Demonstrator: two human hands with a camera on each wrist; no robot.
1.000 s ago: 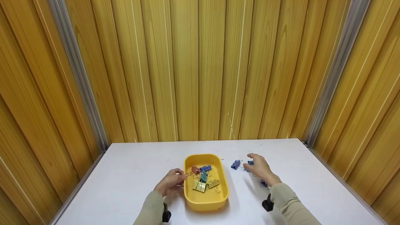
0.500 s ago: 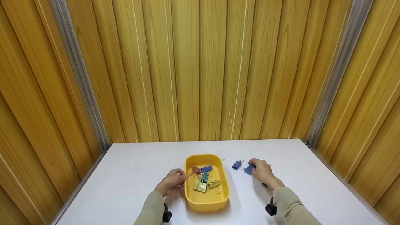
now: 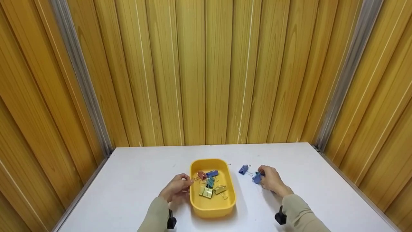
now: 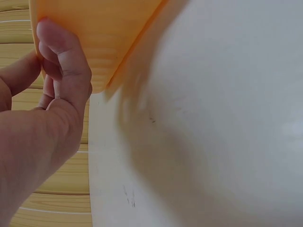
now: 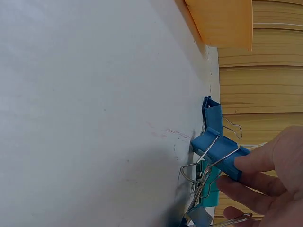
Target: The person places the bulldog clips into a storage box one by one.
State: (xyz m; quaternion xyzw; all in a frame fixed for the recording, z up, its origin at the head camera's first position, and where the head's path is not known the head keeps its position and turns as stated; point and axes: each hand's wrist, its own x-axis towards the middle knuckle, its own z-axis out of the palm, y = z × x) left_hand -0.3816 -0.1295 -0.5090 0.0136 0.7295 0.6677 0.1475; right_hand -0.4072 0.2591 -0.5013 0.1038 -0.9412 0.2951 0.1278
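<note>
Looks partway: several clips (image 3: 210,182) in yellow bin (image 3: 210,212), left grip (image 3: 176,187) pinching its rim, right grip (image 3: 273,180) pinching a blue clip (image 5: 222,152), other clips (image 3: 243,169) left on table (image 3: 145,167).

Teal clip (image 5: 211,197): partly behind blue clip (image 5: 220,149)
Lowest clip (image 5: 200,216): cut off below, seemingly blue-grey
Yellow tray (image 4: 109,28): cropped in both wrist views

The white table (image 3: 145,174) carries a yellow bin (image 3: 212,213), set flat on it. Near the bin, to its right, lies a blue binder clip (image 3: 243,169), wire handles pointing away from the bin. Farther right of the bin sits a partly hidden teal clip (image 5: 212,196). A dark speck (image 3: 229,164) marks the surface beside the bin's far right corner.
</note>
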